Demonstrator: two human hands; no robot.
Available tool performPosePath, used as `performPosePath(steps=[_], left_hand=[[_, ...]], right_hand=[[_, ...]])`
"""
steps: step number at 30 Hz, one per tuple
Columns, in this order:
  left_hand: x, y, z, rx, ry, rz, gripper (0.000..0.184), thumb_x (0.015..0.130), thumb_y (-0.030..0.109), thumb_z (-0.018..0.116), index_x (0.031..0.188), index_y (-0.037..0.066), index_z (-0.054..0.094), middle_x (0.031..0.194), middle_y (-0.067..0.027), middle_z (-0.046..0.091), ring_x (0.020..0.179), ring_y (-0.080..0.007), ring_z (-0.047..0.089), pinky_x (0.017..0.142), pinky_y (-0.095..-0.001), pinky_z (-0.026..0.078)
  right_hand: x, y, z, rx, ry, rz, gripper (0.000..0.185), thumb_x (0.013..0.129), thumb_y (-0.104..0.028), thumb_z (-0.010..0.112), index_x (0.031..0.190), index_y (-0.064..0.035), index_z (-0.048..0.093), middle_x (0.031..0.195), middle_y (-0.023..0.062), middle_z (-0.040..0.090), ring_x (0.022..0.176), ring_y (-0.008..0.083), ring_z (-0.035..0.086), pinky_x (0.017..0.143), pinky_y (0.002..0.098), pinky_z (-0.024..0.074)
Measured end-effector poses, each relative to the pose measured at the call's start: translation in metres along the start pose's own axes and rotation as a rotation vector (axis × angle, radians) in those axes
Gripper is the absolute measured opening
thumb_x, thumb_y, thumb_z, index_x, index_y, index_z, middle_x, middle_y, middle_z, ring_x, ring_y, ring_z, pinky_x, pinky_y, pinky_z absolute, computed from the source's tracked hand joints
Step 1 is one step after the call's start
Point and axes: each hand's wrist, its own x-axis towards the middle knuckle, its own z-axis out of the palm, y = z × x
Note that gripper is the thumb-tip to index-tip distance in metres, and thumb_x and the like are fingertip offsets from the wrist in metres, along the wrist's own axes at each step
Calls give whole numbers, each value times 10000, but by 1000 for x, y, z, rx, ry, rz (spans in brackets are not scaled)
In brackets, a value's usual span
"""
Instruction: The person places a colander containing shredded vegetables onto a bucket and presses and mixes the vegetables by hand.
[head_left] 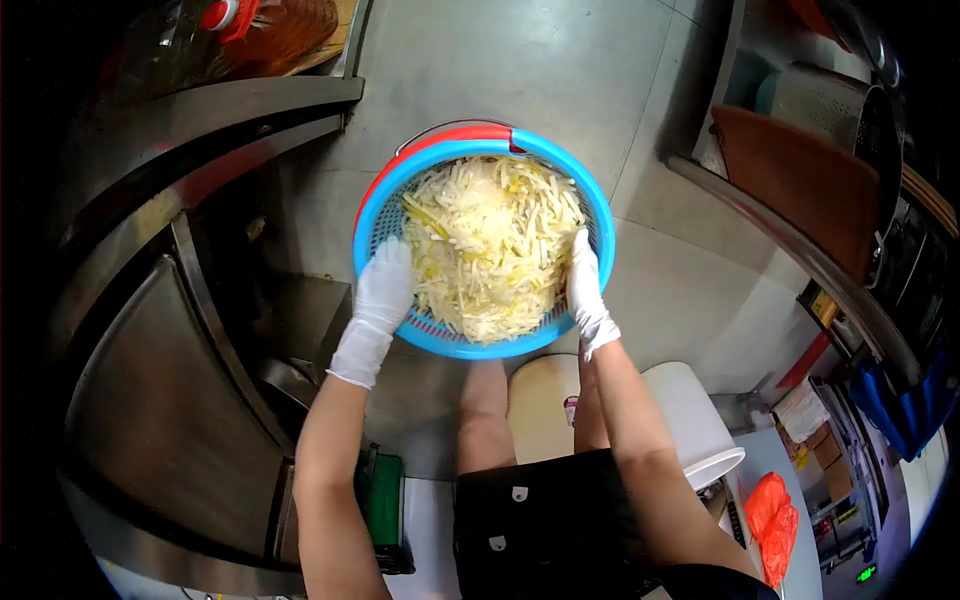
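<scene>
A round blue basket (470, 348) full of pale, shredded vegetable strips (490, 250) with some yellow pieces sits in front of me. Behind its upper left rim shows a red bucket (455, 133) with a thin wire handle. My left hand (385, 285), in a white glove, lies at the basket's left inner side, fingers extended against the wall beside the strips. On the right, my right hand (584, 285), also gloved, rests at the inner side with its fingers pointing up along the wall. The undersides of both hands are hidden.
Metal shelving (190, 130) and a steel surface (180, 400) stand at the left. A bottle with a red cap (218, 14) is above. A white bucket (690, 420) and a cream container (540, 410) stand near my legs. A metal rack rail (790, 240) runs along the right.
</scene>
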Motion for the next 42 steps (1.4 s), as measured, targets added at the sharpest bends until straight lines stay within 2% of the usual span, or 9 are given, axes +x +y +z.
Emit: performPosePath(steps=[2, 7, 10, 15, 19, 24, 32, 37, 42], left_hand=[[-10, 16, 2, -35, -74, -103, 217, 844, 103, 530, 1043, 16, 544, 1107, -160, 568, 1011, -282, 579, 826, -342, 522], [-49, 73, 39, -225, -88, -303, 108, 839, 134, 546, 907, 50, 547, 922, -124, 546, 892, -291, 608, 698, -382, 526], [-49, 92, 24, -522, -69, -410, 200, 882, 128, 533, 1052, 40, 594, 999, -131, 613, 892, -336, 622, 732, -435, 522], [29, 75, -33, -625, 482, 20, 451, 849, 127, 593, 1288, 37, 544, 1240, -174, 569, 1146, -344, 534, 991, -478, 402], [82, 62, -35, -516, 409, 126, 519, 852, 173, 614, 1347, 58, 513, 1323, -158, 532, 1236, -334, 484, 1046, -488, 364], [99, 58, -11, -662, 227, 45, 526, 903, 241, 584, 1397, 91, 483, 1374, -146, 505, 1272, -334, 458, 1073, -476, 349], [115, 52, 9, -1120, 102, -243, 436, 1003, 367, 467, 1194, 4, 611, 1211, -211, 620, 1147, -385, 562, 1014, -426, 413], [101, 69, -2, -1347, 96, -450, 489, 986, 348, 479, 1357, 31, 460, 1332, -264, 514, 1245, -410, 487, 1051, -462, 373], [71, 80, -1, -1093, 182, -223, 488, 931, 350, 545, 1327, 65, 521, 1283, -209, 541, 1234, -377, 476, 1070, -471, 332]], right_hand=[[17, -12, -3, -211, 0, -44, 514, 1046, -377, 401, 1321, 43, 511, 1292, 122, 594, 1175, 217, 570, 1033, 320, 422], [38, -74, 15, -650, -261, -177, 580, 1031, -444, 376, 1327, 36, 515, 1348, 228, 549, 1318, 330, 458, 1115, 344, 309], [50, -93, 31, -695, -405, -175, 572, 1031, -434, 381, 1325, 37, 515, 1331, 234, 561, 1294, 352, 478, 1098, 348, 330], [33, -62, 51, -731, -10, -453, 484, 1032, -371, 392, 1215, 29, 594, 1169, 278, 626, 1145, 417, 567, 1022, 425, 409], [49, -79, 56, -825, -55, -103, 531, 1021, -430, 375, 1231, 9, 589, 1239, 270, 594, 1198, 409, 529, 1025, 415, 404], [67, -80, 60, -929, -155, -133, 550, 1002, -449, 379, 1284, -10, 553, 1296, 250, 569, 1235, 413, 499, 1068, 420, 367], [107, -65, 69, -943, -362, -64, 545, 962, -462, 416, 1310, -71, 566, 1364, 201, 540, 1288, 363, 479, 1099, 416, 357], [81, -83, 73, -1108, -517, -22, 573, 953, -465, 430, 1377, -89, 511, 1409, 220, 491, 1333, 373, 429, 1121, 419, 325], [42, -78, 64, -1282, -526, -303, 554, 884, -434, 507, 1339, -122, 558, 1378, 209, 504, 1328, 396, 400, 1154, 564, 205]])
